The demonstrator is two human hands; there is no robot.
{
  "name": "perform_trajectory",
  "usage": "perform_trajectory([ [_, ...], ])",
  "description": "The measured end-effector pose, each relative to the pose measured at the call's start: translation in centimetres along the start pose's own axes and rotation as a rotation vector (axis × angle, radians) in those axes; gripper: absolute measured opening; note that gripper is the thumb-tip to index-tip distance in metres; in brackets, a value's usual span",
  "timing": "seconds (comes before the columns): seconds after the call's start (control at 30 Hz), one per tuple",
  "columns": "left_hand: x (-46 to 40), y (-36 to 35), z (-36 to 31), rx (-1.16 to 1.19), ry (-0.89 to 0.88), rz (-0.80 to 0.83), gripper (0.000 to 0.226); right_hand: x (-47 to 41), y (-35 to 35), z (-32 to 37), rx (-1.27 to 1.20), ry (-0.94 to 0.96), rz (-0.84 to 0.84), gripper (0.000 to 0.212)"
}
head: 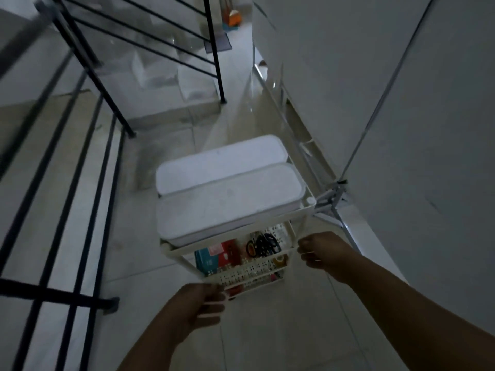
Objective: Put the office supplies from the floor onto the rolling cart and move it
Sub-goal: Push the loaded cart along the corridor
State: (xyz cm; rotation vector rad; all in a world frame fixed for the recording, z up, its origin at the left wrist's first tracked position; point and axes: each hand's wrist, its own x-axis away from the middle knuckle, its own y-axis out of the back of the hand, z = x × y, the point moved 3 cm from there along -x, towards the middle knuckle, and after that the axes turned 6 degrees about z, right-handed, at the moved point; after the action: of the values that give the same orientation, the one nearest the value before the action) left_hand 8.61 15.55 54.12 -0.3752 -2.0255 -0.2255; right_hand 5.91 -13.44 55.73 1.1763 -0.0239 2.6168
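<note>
Both hands [203, 303] [318, 253] clasp rolling cart [300, 210], its long axis running left-right

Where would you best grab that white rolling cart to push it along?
By the near end of the rolling cart, from behind, one hand on each corner post. The left hand and right hand grip there now: both lidded bins fill the top, leaving only the frame free.

Head view, steeply downward; close above cart [235, 199]
</note>
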Motion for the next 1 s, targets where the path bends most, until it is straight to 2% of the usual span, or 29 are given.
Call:
perform_trajectory([
  [0.03, 0.9, 1.5, 0.1, 0.021, 0.062, -0.059, 0.026, 0.8, 0.8, 0.6, -0.017, 0.0, -0.038, 0.012],
  [0.1, 2.8, 4.3, -0.7, 0.153, 0.033, -0.223, 0.032, 2.0, 2.2, 2.5, -0.096, 0.042, -0.129, 0.011],
  [0.17, 4.2, 6.3, -2.9, 0.328, -0.173, -0.32, 0.043, 3.3, 2.7, 5.0, -0.176, 0.104, -0.155, 0.026],
  [0.23, 5.8, 6.8, -5.7, 0.412, -0.359, -0.281, 0.059, 4.6, 2.6, 7.4, -0.164, 0.155, -0.122, 0.05],
  [0.3, 7.0, 5.8, -8.3, 0.396, -0.424, -0.198, 0.068, 5.5, 2.3, 9.3, -0.14, 0.205, -0.066, 0.059],
  [0.43, 9.3, 2.6, -10.9, 0.213, -0.428, -0.197, 0.061, 5.8, 1.1, 11.0, 0.015, 0.204, 0.04, 0.063],
  [0.53, 8.4, 2.6, -10.7, 0.134, -0.411, -0.266, 0.101, 5.7, 0.7, 11.1, 0.08, 0.209, 0.01, 0.067],
  [0.57, 8.1, 2.7, -10.7, 0.145, -0.4, -0.267, 0.103, 5.6, 0.8, 11.2, 0.087, 0.208, 0.0, 0.069],
  [0.7, 8.8, 2.2, -11.0, 0.248, -0.389, -0.295, 0.068, 5.2, 1.1, 11.4, 0.061, 0.185, 0.031, 0.071],
  [0.83, 8.2, 2.4, -11.1, 0.309, -0.389, -0.304, 0.067, 4.9, 1.4, 11.4, 0.004, 0.152, 0.056, 0.072],
  [0.93, 8.1, 2.5, -11.3, 0.325, -0.394, -0.281, 0.061, 5.0, 1.5, 11.5, -0.023, 0.137, 0.056, 0.053],
  [1.0, 8.0, 2.6, -11.5, 0.334, -0.399, -0.262, 0.059, 5.1, 1.5, 11.4, -0.052, 0.128, 0.044, 0.054],
])
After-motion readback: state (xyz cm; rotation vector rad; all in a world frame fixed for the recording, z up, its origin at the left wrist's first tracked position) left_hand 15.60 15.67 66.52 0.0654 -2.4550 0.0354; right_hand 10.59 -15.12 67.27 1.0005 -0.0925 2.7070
